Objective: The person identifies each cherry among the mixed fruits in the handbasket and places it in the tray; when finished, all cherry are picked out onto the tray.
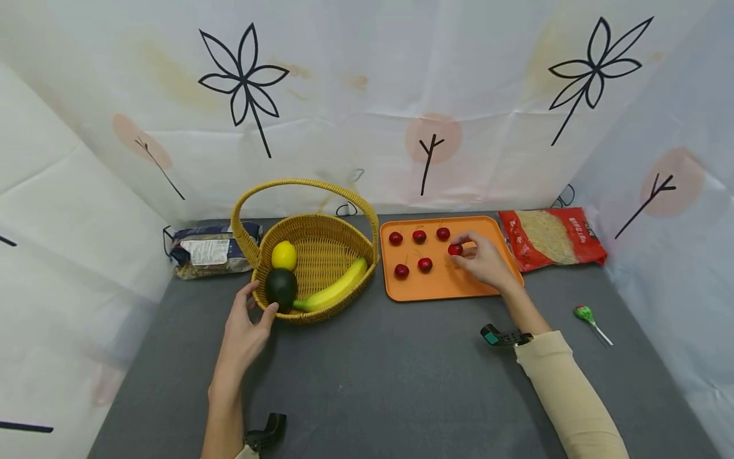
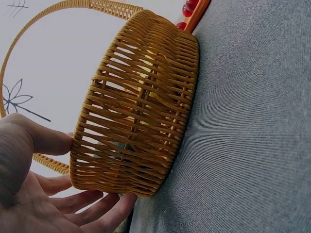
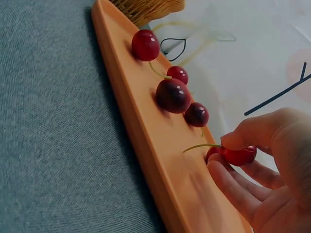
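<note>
A yellow wicker basket [image 1: 318,220] with a tall arched handle holds a lemon [image 1: 284,255], a dark green avocado [image 1: 281,288] and a banana [image 1: 335,290]. My left hand [image 1: 248,328] grips the basket's near left side, thumb at the rim and fingers spread along the wall. Over the right part of an orange tray [image 1: 441,291], my right hand [image 1: 483,260] pinches a red cherry [image 3: 240,155] between thumb and fingers. Several other cherries [image 1: 425,264], some with visible stems, lie on the tray; one shows partly hidden behind the pinched cherry in the right wrist view.
Behind the basket on the left lies a dark blue packaged bag [image 1: 209,250] with a white label. A red food packet [image 1: 553,237] lies right of the tray. A green-wrapped lollipop [image 1: 585,313] is on the grey table [image 1: 390,382]. Patterned white cloth [image 1: 344,83] hangs around.
</note>
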Available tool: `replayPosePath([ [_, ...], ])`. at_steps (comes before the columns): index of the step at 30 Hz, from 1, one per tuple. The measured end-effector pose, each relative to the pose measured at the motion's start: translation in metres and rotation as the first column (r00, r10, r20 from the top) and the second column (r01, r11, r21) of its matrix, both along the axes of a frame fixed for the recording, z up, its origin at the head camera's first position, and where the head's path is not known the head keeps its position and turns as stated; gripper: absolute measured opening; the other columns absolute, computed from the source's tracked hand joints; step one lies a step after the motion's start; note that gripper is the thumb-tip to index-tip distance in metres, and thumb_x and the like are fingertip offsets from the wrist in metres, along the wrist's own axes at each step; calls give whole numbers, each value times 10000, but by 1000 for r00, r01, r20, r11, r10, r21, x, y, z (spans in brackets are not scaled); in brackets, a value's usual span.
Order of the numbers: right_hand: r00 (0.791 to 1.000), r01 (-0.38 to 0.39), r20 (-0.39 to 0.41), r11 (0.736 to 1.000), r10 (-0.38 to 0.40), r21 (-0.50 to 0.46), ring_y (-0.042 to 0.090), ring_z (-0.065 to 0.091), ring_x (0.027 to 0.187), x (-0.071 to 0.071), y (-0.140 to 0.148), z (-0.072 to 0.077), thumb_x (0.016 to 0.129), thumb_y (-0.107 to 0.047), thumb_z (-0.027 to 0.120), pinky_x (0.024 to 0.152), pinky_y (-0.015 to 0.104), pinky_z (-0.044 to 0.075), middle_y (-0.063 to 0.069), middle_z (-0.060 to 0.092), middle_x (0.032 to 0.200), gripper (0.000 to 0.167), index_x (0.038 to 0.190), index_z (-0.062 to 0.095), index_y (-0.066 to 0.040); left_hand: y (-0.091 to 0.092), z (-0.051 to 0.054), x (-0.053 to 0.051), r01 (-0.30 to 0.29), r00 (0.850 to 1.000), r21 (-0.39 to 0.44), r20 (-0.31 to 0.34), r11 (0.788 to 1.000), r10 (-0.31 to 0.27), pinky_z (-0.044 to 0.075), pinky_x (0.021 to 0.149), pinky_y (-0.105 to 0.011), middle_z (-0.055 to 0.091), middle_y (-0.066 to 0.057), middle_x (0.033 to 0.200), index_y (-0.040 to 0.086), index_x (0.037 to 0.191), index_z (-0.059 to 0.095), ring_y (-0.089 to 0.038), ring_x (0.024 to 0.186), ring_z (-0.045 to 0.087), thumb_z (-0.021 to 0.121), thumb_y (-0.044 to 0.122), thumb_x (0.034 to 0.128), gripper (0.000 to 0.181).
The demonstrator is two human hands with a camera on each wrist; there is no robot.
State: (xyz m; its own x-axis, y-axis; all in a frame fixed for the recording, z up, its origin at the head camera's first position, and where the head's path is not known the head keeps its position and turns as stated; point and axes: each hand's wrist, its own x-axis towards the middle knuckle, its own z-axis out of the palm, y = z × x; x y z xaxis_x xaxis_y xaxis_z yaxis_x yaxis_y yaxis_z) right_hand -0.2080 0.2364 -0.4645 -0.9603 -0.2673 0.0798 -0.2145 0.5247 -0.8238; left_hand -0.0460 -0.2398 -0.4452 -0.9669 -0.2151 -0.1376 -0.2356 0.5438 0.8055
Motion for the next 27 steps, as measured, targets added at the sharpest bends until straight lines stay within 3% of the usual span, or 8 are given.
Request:
replayPosePath([
  [4, 1000, 3, -14, 999, -3, -39, 386, 688, 1075, 1, 1, -3, 996, -8, 749, 810, 70, 515, 280, 607, 1318, 346, 1324, 677, 76, 0, 0, 0, 1, 1000, 3, 4, 1000, -1, 357, 1260, -724, 212, -227, 1803, 105, 1727, 213, -500, 1609, 335, 601, 272, 1121, 739],
  [7, 1000, 9, -16, 998, -10, -68, 460, 709, 1117, 2, 3, -4, 982, 22, 759, 819, 55, 525, 300, 579, 1334, 347, 1316, 698, 90, 1, 1, 0, 3, 1000, 5, 12, 1000, -3, 359, 1257, -726, 206, -224, 1806, 110, 1730, 206, -499, 1611, 332, 599, 276, 1122, 742],
  [14, 1000, -2, 15, 998, 3, -58, 544, 623, 1370, 2, 6, -7, 1023, 63, 664, 937, 65, 534, 380, 520, 1475, 400, 1414, 627, 135, 0, 1, -1, 3, 1000, 1, 9, 1000, -3, 361, 1258, -724, 206, -222, 1807, 110, 1729, 209, -502, 1611, 330, 600, 278, 1122, 741],
  [17, 1000, 6, 21, 999, -6, -34, 527, 643, 1358, 2, 5, -9, 1032, 30, 674, 957, 129, 579, 366, 568, 1475, 401, 1419, 627, 123, 0, 2, 0, 3, 1000, -5, 10, 1000, -3, 358, 1262, -721, 207, -226, 1805, 104, 1728, 209, -503, 1609, 333, 600, 275, 1122, 742],
  [21, 1000, 31, -4, 998, -31, 56, 464, 734, 1213, 1, 0, -12, 994, -66, 785, 959, 278, 646, 307, 692, 1327, 393, 1342, 676, 79, -2, 2, -1, 7, 1000, -15, 15, 1000, -7, 370, 1257, -716, 210, -233, 1802, 96, 1729, 203, -502, 1606, 341, 602, 278, 1121, 750],
  [27, 999, 29, -41, 981, -21, 193, 372, 720, 1058, 0, -8, -15, 958, -180, 851, 961, 487, 611, 240, 735, 1176, 401, 1255, 681, 29, -6, 3, -2, 18, 1000, -36, 21, 999, -17, 453, 1207, -684, 235, -239, 1792, 94, 1728, 210, -492, 1587, 378, 614, 314, 1115, 766],
])
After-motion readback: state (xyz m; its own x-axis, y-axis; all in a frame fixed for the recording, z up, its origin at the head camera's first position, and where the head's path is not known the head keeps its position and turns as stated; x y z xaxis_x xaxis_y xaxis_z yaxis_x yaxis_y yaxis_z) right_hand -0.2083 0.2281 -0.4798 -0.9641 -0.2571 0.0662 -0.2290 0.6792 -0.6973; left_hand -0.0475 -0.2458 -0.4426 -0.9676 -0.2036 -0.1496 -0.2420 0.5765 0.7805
